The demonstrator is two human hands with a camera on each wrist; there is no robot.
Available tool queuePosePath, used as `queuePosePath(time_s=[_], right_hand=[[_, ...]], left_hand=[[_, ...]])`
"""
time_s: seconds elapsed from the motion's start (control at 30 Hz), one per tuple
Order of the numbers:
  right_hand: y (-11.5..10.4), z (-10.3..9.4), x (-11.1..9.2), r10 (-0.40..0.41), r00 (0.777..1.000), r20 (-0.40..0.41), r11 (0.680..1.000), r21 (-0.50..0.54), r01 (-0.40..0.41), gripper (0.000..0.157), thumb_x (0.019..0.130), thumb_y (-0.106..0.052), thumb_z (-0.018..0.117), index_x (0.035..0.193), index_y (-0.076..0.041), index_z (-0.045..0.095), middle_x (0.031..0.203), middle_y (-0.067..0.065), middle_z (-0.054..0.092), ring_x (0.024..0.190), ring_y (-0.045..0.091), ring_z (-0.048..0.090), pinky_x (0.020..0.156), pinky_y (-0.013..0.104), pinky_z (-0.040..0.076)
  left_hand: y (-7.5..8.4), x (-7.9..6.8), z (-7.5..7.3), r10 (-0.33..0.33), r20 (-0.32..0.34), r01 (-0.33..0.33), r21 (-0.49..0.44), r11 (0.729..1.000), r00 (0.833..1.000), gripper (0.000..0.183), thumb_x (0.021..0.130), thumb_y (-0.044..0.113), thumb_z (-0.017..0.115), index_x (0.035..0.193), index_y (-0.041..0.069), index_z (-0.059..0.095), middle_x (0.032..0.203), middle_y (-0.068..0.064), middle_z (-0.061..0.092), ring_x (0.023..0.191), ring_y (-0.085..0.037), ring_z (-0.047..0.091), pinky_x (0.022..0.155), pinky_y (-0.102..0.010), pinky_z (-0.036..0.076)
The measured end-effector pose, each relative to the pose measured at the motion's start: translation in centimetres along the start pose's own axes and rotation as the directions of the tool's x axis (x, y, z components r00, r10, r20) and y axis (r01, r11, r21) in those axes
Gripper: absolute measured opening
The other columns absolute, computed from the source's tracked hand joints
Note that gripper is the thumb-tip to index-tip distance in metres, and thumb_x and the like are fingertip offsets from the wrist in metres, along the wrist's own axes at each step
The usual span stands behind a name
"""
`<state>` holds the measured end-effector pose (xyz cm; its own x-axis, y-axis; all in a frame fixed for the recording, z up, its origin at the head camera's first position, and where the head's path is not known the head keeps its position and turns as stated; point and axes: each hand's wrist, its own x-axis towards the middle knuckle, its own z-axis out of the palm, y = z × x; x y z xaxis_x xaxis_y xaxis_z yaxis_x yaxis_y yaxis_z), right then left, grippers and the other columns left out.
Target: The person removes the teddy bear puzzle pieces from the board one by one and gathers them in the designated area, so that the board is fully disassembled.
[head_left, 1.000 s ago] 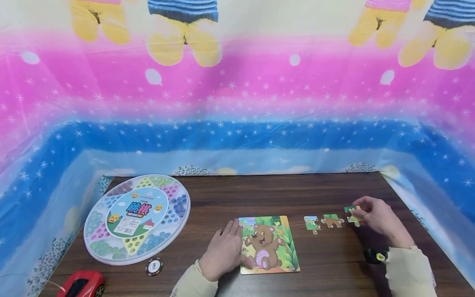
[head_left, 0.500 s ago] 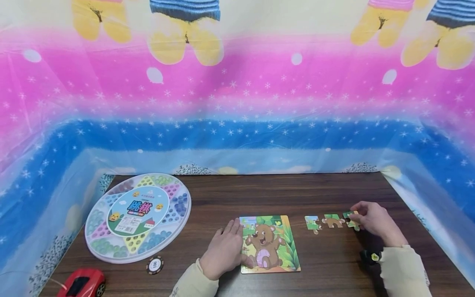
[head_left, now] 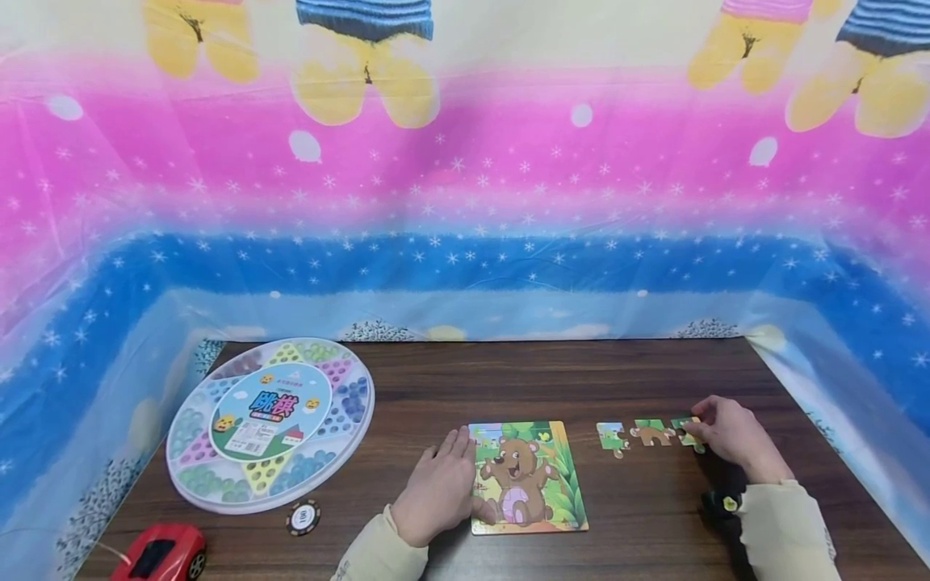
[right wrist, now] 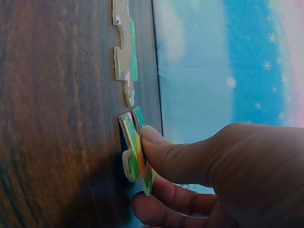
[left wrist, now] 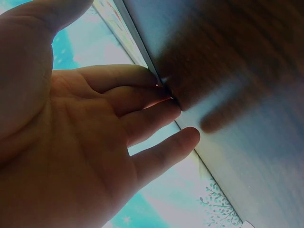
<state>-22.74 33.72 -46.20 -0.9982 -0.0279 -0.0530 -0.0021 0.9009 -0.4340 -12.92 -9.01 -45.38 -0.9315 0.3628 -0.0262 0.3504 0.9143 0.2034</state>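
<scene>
My right hand (head_left: 739, 436) pinches a green and yellow jigsaw piece (right wrist: 130, 147) between thumb and fingers, low over the table. Left of it in the head view lies a piece with a brown bear's ears (head_left: 651, 433), very close to the held one. Farther left sits a green and light-blue piece (head_left: 611, 436). My left hand (head_left: 439, 488) lies along the left edge of a square bear puzzle (head_left: 530, 478). Its fingers are fairly straight and its thumb touches the lower left of the picture. In the left wrist view, the fingertips (left wrist: 187, 137) are beside the board's edge.
A round marble-game box (head_left: 269, 428) stands at the table's left. Near it lie a black-and-white chip (head_left: 303, 517) and a red toy car (head_left: 163, 553). A printed cloth (head_left: 465, 266) closes off the back and sides of the dark wooden table (head_left: 479, 379).
My right hand has moved left and slightly nearer with its jigsaw piece, bringing that piece close to the bear-ear piece. The left hand stays at the bear puzzle.
</scene>
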Motion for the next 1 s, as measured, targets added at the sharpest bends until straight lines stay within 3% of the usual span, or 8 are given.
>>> queuePosePath(time_s=[1.0], right_hand=[[-0.62, -0.12, -0.04, 0.027, 0.999, 0.022, 0.997, -0.067, -0.026, 0.032, 0.089, -0.019, 0.069, 0.107, 0.005, 0.058, 0.086, 0.011, 0.062, 0.068, 0.02, 0.057, 0.062, 0.046, 0.047]], left_hand=[[0.05, -0.26, -0.06, 0.002, -0.006, -0.002, 0.024, 1.0, 1.0, 0.099, 0.065, 0.059, 0.078, 0.133, -0.008, 0.054, 0.145, -0.024, 0.044, 0.134, -0.035, 0.043, 0.098, -0.052, 0.043]])
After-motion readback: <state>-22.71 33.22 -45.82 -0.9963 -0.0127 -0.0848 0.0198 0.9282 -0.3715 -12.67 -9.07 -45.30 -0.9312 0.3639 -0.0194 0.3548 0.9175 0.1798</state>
